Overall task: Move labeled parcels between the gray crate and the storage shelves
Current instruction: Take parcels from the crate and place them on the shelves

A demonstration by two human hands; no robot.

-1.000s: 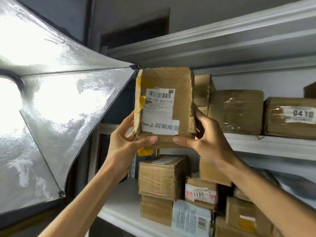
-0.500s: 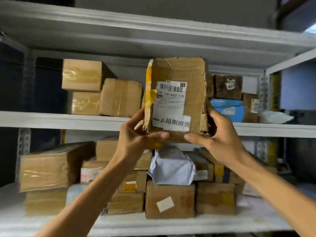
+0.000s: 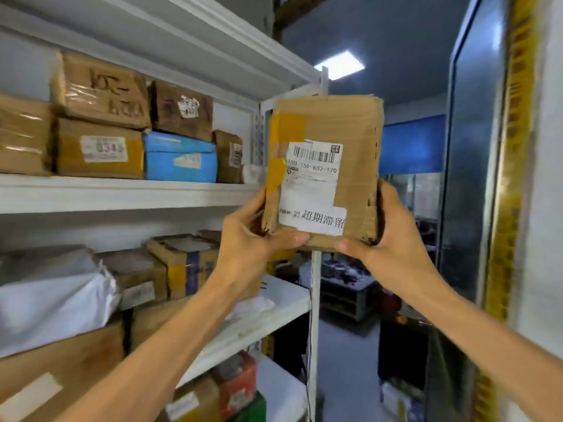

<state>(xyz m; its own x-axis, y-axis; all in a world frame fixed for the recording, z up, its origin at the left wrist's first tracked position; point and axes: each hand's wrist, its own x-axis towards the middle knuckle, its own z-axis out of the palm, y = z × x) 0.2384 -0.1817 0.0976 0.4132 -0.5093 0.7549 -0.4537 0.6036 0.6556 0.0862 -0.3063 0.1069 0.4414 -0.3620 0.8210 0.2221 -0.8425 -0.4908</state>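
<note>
White shelves point(image 3: 128, 194) fill the left side, crammed with taped cardboard boxes point(image 3: 100, 156), plus a blue box point(image 3: 179, 161) on the upper shelf and a white bag point(image 3: 51, 296) lower down. To the right the room opens into a dim aisle with a ceiling light point(image 3: 339, 64). The parcel point(image 3: 327, 141) is held up just off the shelves' right end, upright, label facing us. The left hand point(image 3: 243, 239) and right hand point(image 3: 396, 245) each grip a bottom corner, thumbs along the lower edge.
</note>
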